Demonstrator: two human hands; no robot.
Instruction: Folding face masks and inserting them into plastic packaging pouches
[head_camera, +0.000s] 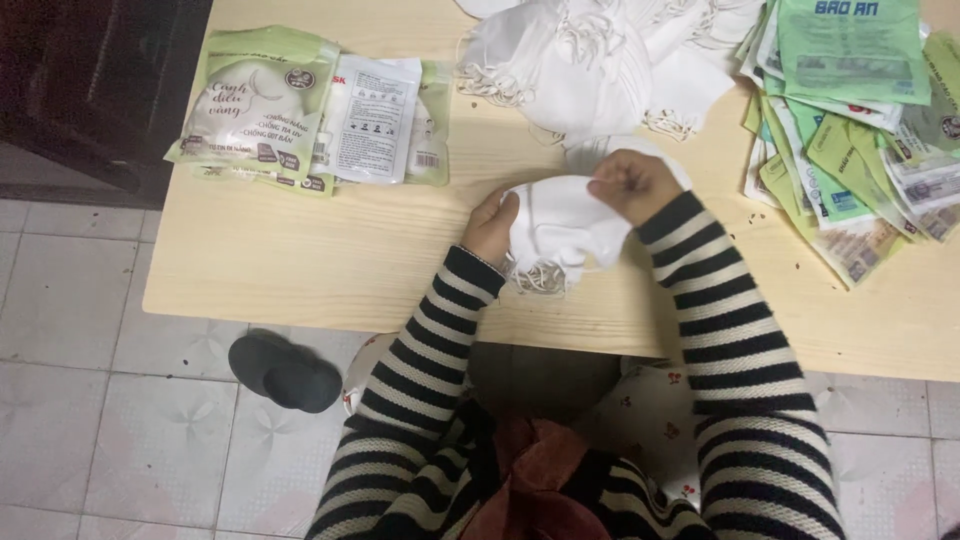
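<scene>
Both my hands hold a white cloth face mask (560, 225) over the near part of a low pale wooden table (300, 260). My left hand (490, 228) grips the mask's left edge. My right hand (632, 183) pinches its upper right edge. White ear loops (540, 277) hang from under the mask. My sleeves are striped black and white.
A heap of white masks (600, 60) lies at the table's far middle. Green and white packets (300, 110) lie at the far left, and a spread stack of flat green packets (850, 130) at the right. A dark slipper (285, 370) sits on the tiled floor.
</scene>
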